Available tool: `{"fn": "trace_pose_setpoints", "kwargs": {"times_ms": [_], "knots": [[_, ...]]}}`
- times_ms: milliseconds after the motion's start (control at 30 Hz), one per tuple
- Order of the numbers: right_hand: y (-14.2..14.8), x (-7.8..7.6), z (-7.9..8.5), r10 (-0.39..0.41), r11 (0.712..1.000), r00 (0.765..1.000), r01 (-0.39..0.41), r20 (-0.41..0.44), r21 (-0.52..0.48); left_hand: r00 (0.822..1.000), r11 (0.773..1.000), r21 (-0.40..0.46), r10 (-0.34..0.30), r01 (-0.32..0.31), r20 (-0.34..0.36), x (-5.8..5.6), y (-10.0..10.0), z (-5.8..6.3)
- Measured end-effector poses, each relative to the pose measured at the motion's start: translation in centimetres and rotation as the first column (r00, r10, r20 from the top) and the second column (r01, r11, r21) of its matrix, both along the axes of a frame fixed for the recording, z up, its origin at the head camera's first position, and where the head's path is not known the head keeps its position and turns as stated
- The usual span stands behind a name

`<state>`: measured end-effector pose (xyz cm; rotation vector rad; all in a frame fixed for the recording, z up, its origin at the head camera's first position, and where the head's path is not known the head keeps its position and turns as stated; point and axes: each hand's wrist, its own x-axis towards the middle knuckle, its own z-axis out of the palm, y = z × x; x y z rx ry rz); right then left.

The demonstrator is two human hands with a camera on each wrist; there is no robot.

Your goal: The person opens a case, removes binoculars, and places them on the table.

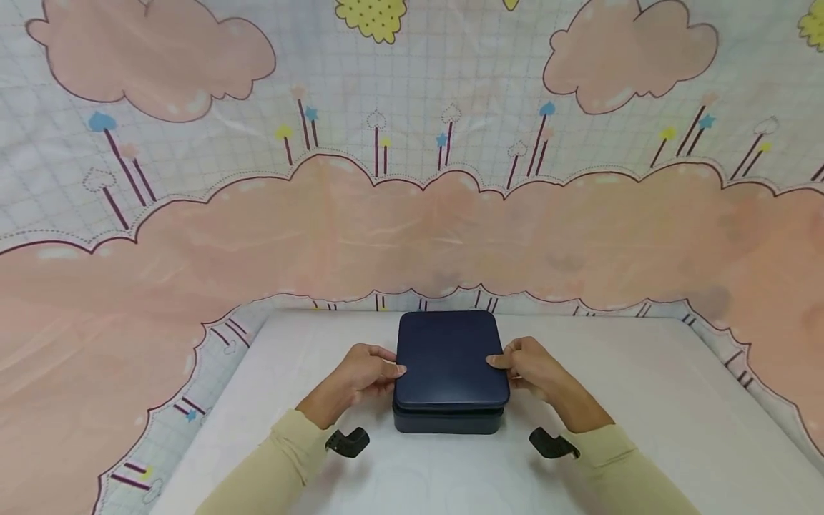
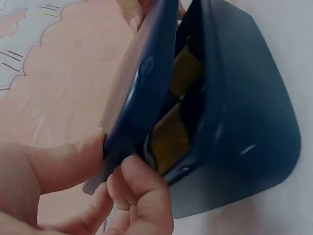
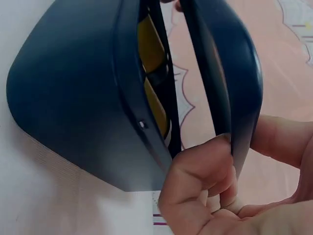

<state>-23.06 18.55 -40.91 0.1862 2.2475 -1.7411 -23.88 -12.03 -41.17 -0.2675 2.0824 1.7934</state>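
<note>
A dark blue rectangular box (image 1: pixel 447 422) with rounded corners sits on the white table, its matching lid (image 1: pixel 448 357) raised off the rim. My left hand (image 1: pixel 367 373) pinches the lid's left edge, thumb on top and fingers curled beneath. On the opposite edge, my right hand (image 1: pixel 531 366) grips the lid the same way. Through the gap, the left wrist view shows yellow-brown pieces (image 2: pixel 170 139) inside the box. Similar yellow pieces (image 3: pixel 152 46) appear in the right wrist view, with dark parts around them. Most of the contents are hidden by the lid and walls.
The white table (image 1: pixel 644 400) extends on both sides of the box. Behind it hangs a peach and white cloth (image 1: pixel 412 236) printed with clouds. Black devices (image 1: pixel 349 443) are worn at both wrists, by the light sleeves (image 1: pixel 270 465).
</note>
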Motion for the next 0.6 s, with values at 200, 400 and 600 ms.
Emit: {"fn": "trace_pose_setpoints", "kwargs": {"times_ms": [200, 400, 600], "knots": [[-0.1, 0.4, 0.6, 0.005, 1.000, 1.000, -0.005, -0.005, 0.011, 1.000, 1.000, 0.013, 0.005, -0.005, -0.005, 0.3, -0.6, 1.1], [-0.7, 0.8, 1.4, 0.025, 1.000, 0.999, -0.025, -0.042, -0.002, 1.000, 1.000, -0.001, 0.020, -0.020, -0.004, 0.7, -1.6, 2.0], [-1.7, 0.7, 2.1, 0.010, 1.000, 0.997, -0.012, -0.079, -0.017, 0.999, 0.999, 0.010, 0.040, -0.040, -0.018, 1.1, -2.7, 2.9]]}}
